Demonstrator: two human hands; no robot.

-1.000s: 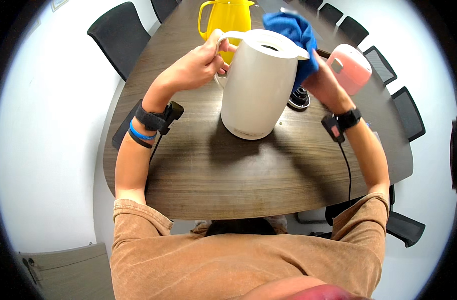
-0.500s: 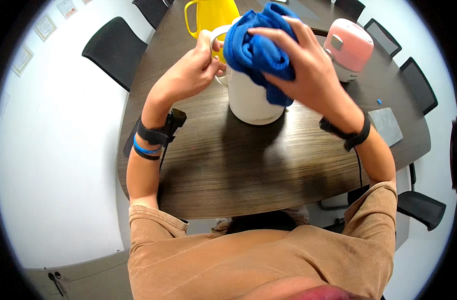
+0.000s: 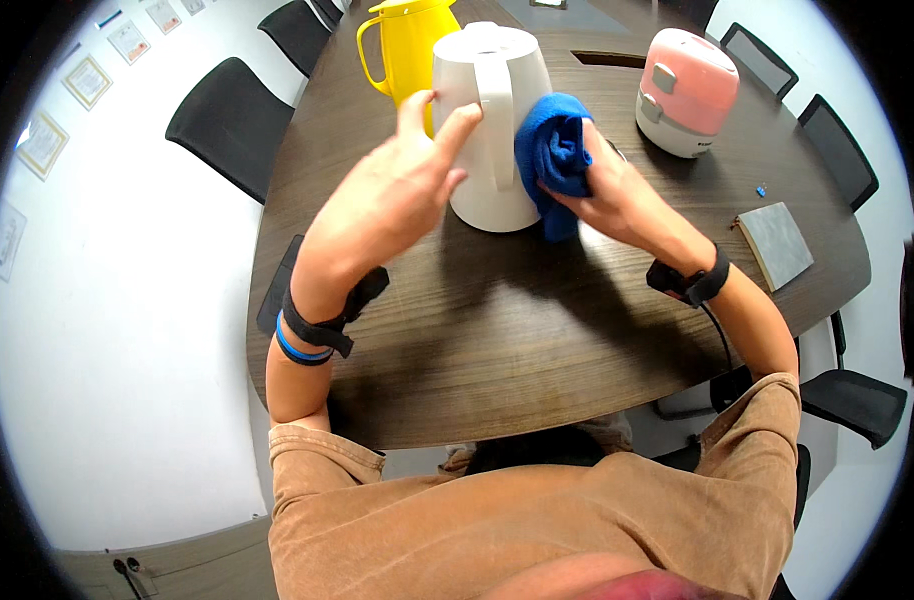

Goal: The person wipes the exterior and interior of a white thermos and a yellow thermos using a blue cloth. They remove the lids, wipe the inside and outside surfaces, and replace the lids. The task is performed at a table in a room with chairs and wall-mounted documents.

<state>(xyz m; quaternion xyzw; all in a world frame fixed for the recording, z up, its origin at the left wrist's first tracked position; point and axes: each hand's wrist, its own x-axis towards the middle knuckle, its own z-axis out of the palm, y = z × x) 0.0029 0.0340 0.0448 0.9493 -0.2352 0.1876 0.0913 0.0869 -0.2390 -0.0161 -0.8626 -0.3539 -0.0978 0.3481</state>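
A white pitcher (image 3: pixel 517 75) stands upright on the wooden table (image 3: pixel 537 340), its handle facing me. My left hand (image 3: pixel 387 205) is at its left side, thumb and fingers apart, the fingertips at or near the body; whether they touch is unclear. My right hand (image 3: pixel 617 195) grips a crumpled blue cloth (image 3: pixel 552 150) against the pitcher's right side. A yellow pitcher (image 3: pixel 402 55) stands just behind, partly hidden by the white one. A black device is strapped to each wrist.
A pink and white box-like appliance (image 3: pixel 682 90) stands at the back right. A grey notebook (image 3: pixel 777 245) and a small blue item (image 3: pixel 762 190) lie on the right. A dark flat object (image 3: pixel 277 285) lies by my left forearm. Black chairs (image 3: pixel 227 125) line both sides.
The white pitcher has turned, handle now toward me. My left hand has left the handle. My right hand moved the cloth from over the top down to the right side.
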